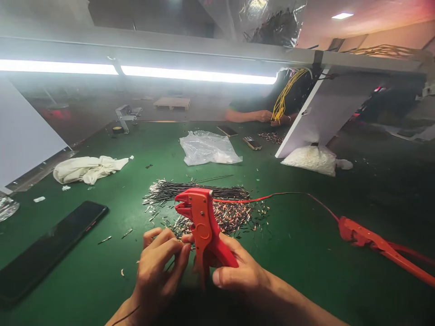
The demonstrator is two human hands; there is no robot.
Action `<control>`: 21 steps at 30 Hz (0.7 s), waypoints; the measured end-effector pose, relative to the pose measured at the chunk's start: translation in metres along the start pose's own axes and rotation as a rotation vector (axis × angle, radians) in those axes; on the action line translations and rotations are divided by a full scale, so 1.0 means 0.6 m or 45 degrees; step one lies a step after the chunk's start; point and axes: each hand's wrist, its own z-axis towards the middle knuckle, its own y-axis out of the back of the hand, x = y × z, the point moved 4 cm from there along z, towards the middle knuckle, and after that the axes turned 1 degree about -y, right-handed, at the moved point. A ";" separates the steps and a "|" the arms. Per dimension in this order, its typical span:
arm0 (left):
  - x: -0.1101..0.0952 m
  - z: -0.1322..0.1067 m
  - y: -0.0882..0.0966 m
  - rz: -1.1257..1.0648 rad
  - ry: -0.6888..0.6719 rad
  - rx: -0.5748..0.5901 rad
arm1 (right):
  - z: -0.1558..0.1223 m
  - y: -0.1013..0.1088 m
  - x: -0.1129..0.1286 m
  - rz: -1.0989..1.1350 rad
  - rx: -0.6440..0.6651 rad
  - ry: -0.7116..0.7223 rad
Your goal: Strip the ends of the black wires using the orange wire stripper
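The right grip (243, 267) is wrapping around a red-and-orange, pistol-shaped wire stripper (203, 226) above the green, flat worktop (292, 267); the left grip (156, 265) is pinching a thin, dark wire (171, 264) beside it.

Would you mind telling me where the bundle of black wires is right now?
In the head view, the bundle of black wires lies near mid-picture on the green table, just beyond the red tool in the right hand.
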 end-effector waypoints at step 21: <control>0.022 0.004 0.016 -0.233 0.229 -0.039 | -0.004 0.004 0.004 0.129 -0.082 -0.019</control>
